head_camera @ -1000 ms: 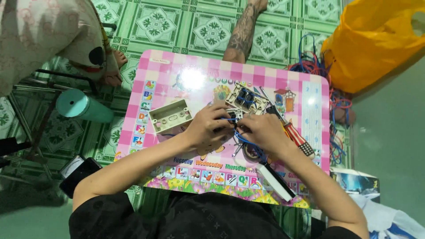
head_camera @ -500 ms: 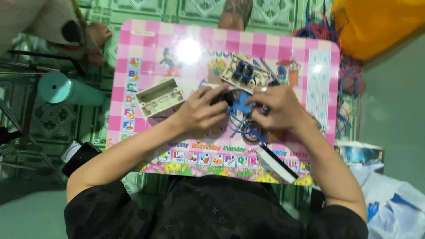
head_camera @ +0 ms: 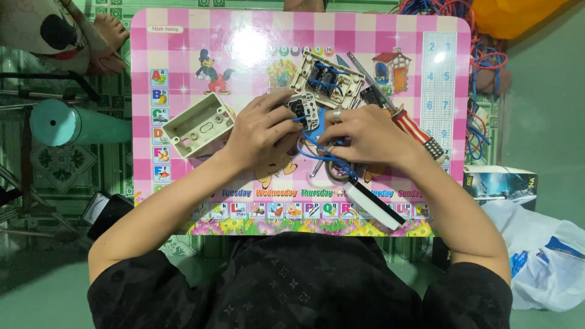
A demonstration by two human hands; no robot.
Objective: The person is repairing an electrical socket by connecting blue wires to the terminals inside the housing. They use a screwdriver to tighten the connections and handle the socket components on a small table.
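My left hand (head_camera: 261,133) grips a small white switch module (head_camera: 303,108) above the pink children's table (head_camera: 183,36). My right hand (head_camera: 364,135), with a ring on one finger, pinches blue wires (head_camera: 323,155) that run from the module. Both hands meet at the table's middle. A white faceplate with wired modules (head_camera: 328,79) lies just beyond my hands. An empty cream wall box (head_camera: 198,123) sits to the left of my left hand.
A red-handled screwdriver (head_camera: 409,127) lies right of my right hand; a black-and-white tool (head_camera: 373,203) lies near the front edge. Red and blue wire bundles (head_camera: 481,67) hang off the right side. Another person's foot (head_camera: 106,36) rests at top left by a teal cylinder (head_camera: 73,123).
The view has shifted so the table sits higher and closer. My hands stay together on the module and wires, with the module now turned up between my fingers.
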